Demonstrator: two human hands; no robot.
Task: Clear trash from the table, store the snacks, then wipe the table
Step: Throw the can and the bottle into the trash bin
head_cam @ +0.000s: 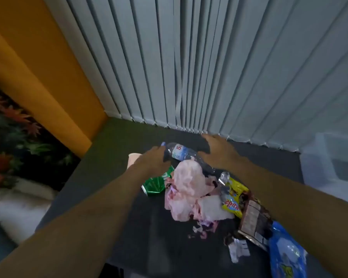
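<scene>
Left hand (pixel 151 160) was at the bottle (pixel 181 152), fingers' grip unclear tbh; right hand (pixel 219 150) had fingers spread wide beside it. One bad nudge could've rolled it off the tabletop (pixel 149 227).

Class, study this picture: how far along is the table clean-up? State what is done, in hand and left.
Done: nothing visible; litter covers the table. In hand: left hand and right hand reach the plastic bottle; whether either holds it is unclear. Left: green can, pink tissue, yellow snack packet, blue bag, then wiping.
</scene>
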